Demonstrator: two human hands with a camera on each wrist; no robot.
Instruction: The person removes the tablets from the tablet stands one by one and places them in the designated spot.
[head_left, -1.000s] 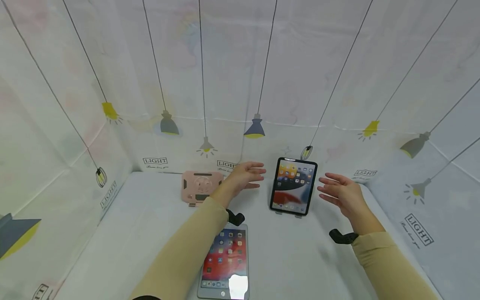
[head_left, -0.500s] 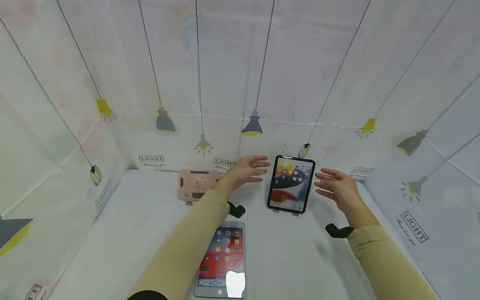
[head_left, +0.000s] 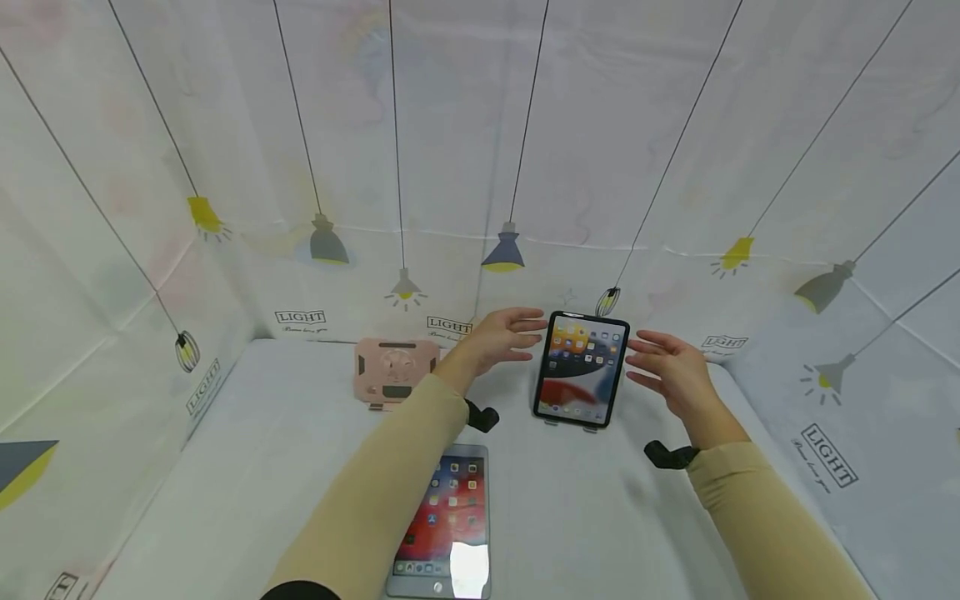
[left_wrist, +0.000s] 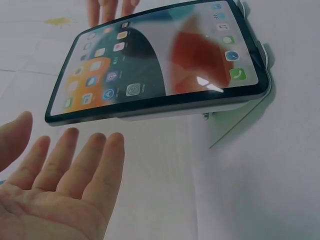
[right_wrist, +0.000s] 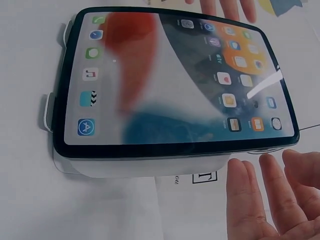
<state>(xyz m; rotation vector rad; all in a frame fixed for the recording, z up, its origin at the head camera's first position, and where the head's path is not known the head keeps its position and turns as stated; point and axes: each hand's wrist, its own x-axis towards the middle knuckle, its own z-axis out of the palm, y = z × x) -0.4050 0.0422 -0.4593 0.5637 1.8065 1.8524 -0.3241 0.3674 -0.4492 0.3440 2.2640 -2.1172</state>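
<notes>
A black-framed tablet (head_left: 581, 371) leans upright on a white stand (right_wrist: 150, 167) near the back of the table, its screen lit with app icons. My left hand (head_left: 506, 340) is just off its left edge, palm turned to it, fingers extended. On the other side my right hand (head_left: 670, 373) has its fingertips close to the right edge. Both wrist views show a narrow gap between the fingertips and the tablet's sides. Under my left forearm lies a second, white-framed tablet (head_left: 442, 533) with a lit screen, partly covered by the sleeve.
A pink case-like panel (head_left: 396, 371) stands at the back left, its right side behind my left arm. White cloth printed with hanging lamps forms the walls behind and beside the white table (head_left: 570, 517).
Both hands have come in closer to the upright tablet, the left moving right and the right moving left. The view has shifted slightly. The tablets and pink panel have stayed in place.
</notes>
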